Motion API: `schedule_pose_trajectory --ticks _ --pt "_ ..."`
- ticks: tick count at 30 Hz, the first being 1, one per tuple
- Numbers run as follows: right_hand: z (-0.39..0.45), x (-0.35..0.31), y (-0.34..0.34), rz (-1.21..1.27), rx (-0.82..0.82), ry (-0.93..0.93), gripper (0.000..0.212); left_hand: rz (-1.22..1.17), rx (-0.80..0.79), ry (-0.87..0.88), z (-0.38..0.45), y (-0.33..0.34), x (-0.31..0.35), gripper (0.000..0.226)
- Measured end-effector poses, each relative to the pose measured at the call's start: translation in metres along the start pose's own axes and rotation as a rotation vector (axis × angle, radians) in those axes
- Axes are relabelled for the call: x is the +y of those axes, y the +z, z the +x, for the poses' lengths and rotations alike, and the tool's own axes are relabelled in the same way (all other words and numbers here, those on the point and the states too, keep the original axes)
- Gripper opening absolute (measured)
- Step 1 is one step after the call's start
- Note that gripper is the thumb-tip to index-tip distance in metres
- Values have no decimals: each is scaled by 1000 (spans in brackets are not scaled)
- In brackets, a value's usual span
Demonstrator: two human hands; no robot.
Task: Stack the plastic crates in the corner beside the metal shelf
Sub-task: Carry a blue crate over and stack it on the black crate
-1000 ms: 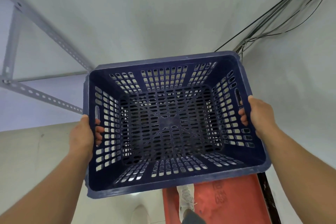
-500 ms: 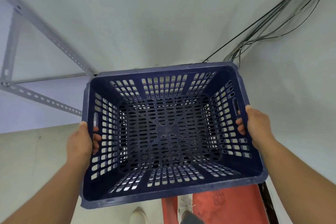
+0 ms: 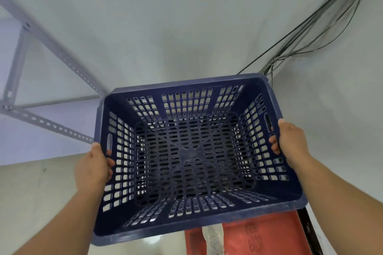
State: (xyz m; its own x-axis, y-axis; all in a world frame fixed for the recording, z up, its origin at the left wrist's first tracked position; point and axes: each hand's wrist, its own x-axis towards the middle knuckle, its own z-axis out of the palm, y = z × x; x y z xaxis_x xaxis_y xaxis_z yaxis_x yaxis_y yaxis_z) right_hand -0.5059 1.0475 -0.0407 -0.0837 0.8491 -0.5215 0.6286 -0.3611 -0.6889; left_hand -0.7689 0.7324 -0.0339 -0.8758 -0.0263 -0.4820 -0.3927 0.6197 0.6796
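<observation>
A dark blue plastic crate (image 3: 192,157) with slotted walls and floor fills the middle of the head view, seen from above and empty. My left hand (image 3: 92,166) grips its left wall, fingers curled through the slots. My right hand (image 3: 287,139) grips the right wall near the handle slot. The crate hangs in the room's corner, its far rim close to the white wall. The grey perforated metal shelf frame (image 3: 51,125) stands just to the crate's left. Whatever lies beneath the crate is hidden.
A bundle of cables (image 3: 306,33) runs down the wall corner toward the crate's far right edge. A red surface (image 3: 261,236) lies below the crate's near edge, beside a white shoe (image 3: 213,238). Pale floor (image 3: 31,203) shows at left.
The crate and both hands have moved lower in the view and nearer the corner, with more wall showing above it. The grip has stayed the same.
</observation>
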Motion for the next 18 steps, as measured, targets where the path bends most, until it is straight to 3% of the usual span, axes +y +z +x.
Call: schedule_pose_trajectory --ticks 6,18 --pt "-16 -6 -13 -211 -75 -18 46 149 -114 95 -5 -21 -4 54" --pt "-29 0 -14 -173 10 -152 34 -5 -16 108 -20 -24 -15 40"
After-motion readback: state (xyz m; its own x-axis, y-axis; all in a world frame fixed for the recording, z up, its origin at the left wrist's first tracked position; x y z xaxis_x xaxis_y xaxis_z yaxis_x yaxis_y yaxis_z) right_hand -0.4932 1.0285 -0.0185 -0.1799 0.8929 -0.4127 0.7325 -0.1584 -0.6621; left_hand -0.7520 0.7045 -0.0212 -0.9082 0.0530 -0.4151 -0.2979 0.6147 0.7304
